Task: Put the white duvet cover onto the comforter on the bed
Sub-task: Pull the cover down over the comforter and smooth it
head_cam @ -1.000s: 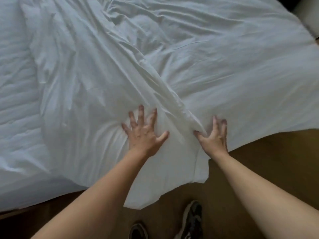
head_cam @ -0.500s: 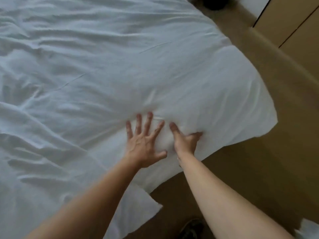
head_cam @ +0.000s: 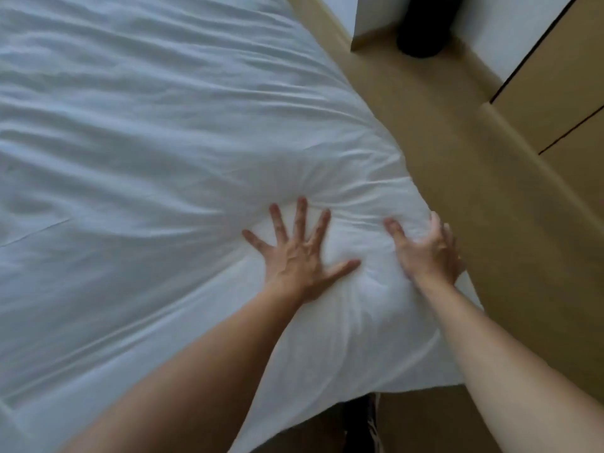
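Note:
The white duvet cover (head_cam: 147,152) lies wrinkled across the bed and fills the left and middle of the view. Its puffy near-right corner hangs over the bed's edge. My left hand (head_cam: 299,253) presses flat on that corner with fingers spread wide. My right hand (head_cam: 428,250) rests on the cover at the right edge, fingers loosely bent over the fabric and blurred by motion. The comforter itself is hidden under the white fabric.
A tan floor strip (head_cam: 457,132) runs along the bed's right side. Tan cabinet doors (head_cam: 562,86) stand at the far right. A dark round object (head_cam: 425,34) sits on the floor at the top. A shoe (head_cam: 362,423) shows below the cover's corner.
The view has swung right toward the bed's corner. My hands have moved apart: the left stays pressed flat, and the right has slid out to the cover's right edge.

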`<state>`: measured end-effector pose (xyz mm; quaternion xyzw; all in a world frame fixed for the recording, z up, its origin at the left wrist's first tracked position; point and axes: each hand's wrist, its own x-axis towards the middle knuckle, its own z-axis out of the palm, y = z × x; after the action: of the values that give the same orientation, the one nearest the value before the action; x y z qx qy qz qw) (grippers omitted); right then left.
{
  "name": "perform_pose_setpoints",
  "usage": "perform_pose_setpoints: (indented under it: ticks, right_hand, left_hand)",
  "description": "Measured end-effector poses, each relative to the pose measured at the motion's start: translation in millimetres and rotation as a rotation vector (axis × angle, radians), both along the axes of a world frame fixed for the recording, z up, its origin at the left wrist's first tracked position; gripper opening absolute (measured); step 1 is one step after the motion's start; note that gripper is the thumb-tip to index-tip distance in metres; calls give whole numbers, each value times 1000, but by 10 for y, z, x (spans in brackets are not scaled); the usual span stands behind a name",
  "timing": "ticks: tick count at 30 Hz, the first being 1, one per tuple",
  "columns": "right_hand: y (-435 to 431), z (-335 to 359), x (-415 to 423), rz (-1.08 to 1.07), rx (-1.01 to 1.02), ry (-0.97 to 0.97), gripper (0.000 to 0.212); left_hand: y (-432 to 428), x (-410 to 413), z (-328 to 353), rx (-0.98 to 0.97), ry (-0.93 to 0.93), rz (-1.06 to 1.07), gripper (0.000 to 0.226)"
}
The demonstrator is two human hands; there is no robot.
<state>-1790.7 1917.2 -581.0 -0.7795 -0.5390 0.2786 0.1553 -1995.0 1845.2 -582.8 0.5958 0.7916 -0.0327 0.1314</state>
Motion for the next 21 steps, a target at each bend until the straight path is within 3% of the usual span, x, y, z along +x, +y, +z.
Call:
perform_pose_setpoints:
  ticks: [3,7,12,14,16,18,21]
  right_hand:
    - [799,-75,149,118,-261,321,134]
    - [1465,-398,178,36,-560,745,113]
    - [2060,-842,-52,3,-626,713,111]
    - [2340,-948,-223,22,-617,795,96]
    - [2646,-1023,-420,73,-656,857,64]
    - [2859,-1004,-624,164,-751,799,39]
    - [3150,-872,-890,177,-774,935,45]
  left_hand:
    - [661,12,7,-4,-29,185,111]
    - [1166,183,30,-26,-66,299,118]
    - [1632,177,-8,-23,-37,335,117]
    - [1902,126,-58,-15,-15,396,115]
    - [2263,43,-92,-18,11,475,116]
    - [2600,-62,-99,-22,29,543,118]
    - [3016,-192,-112,-27,29,593,119]
